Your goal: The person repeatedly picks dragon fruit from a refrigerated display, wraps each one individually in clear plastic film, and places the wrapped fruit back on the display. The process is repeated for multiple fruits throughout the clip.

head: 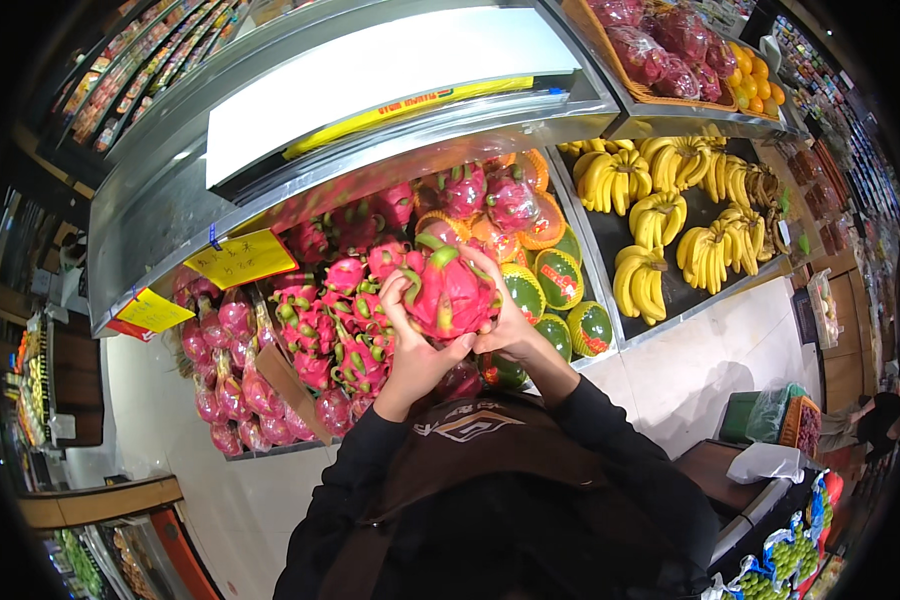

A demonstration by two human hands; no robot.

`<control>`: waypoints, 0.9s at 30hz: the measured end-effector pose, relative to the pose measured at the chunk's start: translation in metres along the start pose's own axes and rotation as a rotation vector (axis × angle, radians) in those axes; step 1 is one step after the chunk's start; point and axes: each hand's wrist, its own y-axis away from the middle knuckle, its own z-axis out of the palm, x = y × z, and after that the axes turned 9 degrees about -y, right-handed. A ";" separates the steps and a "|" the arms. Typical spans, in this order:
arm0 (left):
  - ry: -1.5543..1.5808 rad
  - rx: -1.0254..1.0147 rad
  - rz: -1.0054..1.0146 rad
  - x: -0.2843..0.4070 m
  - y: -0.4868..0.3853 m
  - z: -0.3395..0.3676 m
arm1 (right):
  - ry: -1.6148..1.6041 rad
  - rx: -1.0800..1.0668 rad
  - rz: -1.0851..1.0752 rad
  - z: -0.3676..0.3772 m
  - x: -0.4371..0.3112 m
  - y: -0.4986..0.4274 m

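Both of my hands hold one large pink dragon fruit [454, 296] with green scales, raised in front of my chest above the fruit display. My left hand [416, 360] grips its left side and my right hand [504, 319] its right side, with the thumbs close together at the bottom. Behind and to the left lie loose dragon fruits [345, 277], and farther left are plastic-wrapped dragon fruits [229, 397]. Just right of my hands sit green melons [561, 277] in yellow foam nets. Wrapped dragon fruits [511, 196] rest on net-sleeved round fruits beyond.
A cardboard divider [289, 386] stands among the dragon fruits. Yellow price signs [241, 259] hang from the metal shelf [150, 202] above. Bunches of bananas [656, 217] lie on a black tray to the right. A green crate [740, 416] stands at the lower right.
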 end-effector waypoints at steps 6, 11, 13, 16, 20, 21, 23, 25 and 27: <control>-0.123 -0.319 0.260 0.029 -0.025 -0.001 | -0.106 0.075 -0.189 -0.020 -0.021 -0.007; -0.469 -0.182 0.346 0.052 -0.088 -0.065 | 0.607 -0.074 -0.242 -0.037 -0.122 -0.046; -0.867 0.108 0.404 0.054 -0.119 -0.103 | 1.084 -0.186 -0.268 -0.048 -0.177 -0.066; -1.327 0.331 0.497 0.045 -0.149 -0.134 | 1.450 -0.263 -0.106 -0.057 -0.231 -0.101; -1.474 0.365 0.387 0.023 -0.160 -0.137 | 1.514 -0.318 0.079 -0.051 -0.257 -0.139; -1.497 0.356 0.350 0.018 -0.161 -0.136 | 1.529 -0.282 0.162 -0.049 -0.258 -0.146; -1.595 0.368 0.292 0.010 -0.164 -0.136 | 1.535 -0.294 0.241 -0.047 -0.261 -0.156; -1.647 0.345 0.204 0.006 -0.169 -0.140 | 1.578 -0.332 0.302 -0.048 -0.264 -0.164; -1.653 0.314 0.197 0.003 -0.174 -0.144 | 1.563 -0.372 0.367 -0.052 -0.266 -0.172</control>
